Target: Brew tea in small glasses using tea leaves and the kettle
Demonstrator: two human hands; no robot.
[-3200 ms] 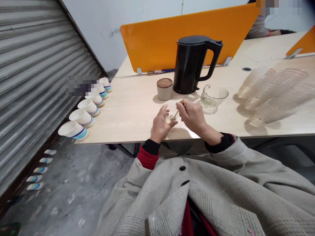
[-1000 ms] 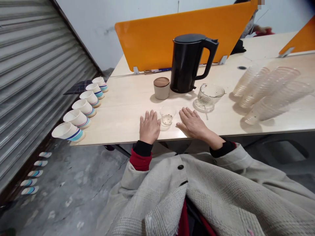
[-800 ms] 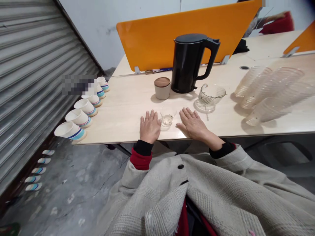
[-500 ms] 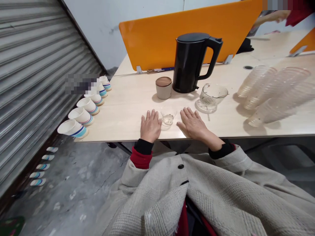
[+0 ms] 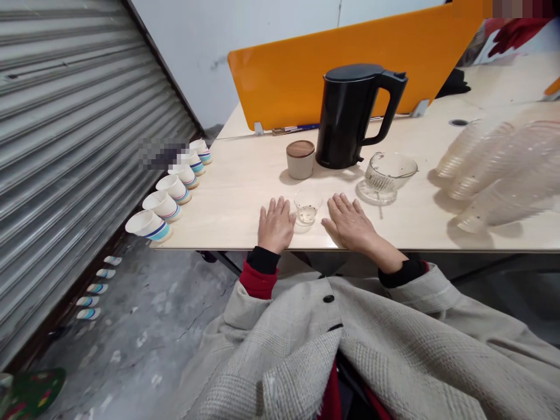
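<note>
Fingers [image 5: 272, 205] of the left hand [image 5: 276, 227] lie straight and slightly spread, palm down on the bench [image 5: 240, 198], holding nothing, and over on the other side the right hand [image 5: 350, 226] is flat too, its fingers stretched out with small gaps, its thumb angled inward! Right between the two hands stands the small clear cup [image 5: 307, 216], upright, dark specks showing near its bottom, the left thumb just beside it, though whether they touch I can't tell! Moving outward now, behind the cup sits a pale canister [image 5: 300, 166] with a wooden lid, and next to that the tall black kettle [image 5: 345, 119], handle pointing right! Beyond the right hand there's a ribbed glass vessel [image 5: 389, 178] on the bench, and farther right the leaning stacks of clear plastic cups [image 5: 499, 169]! Out on the left edge, paper cups [image 5: 151, 226] line up in a row, and at the back, behind the kettle, rises the orange panel [image 5: 280, 81], brushes [image 5: 297, 129] lying along its foot
</note>
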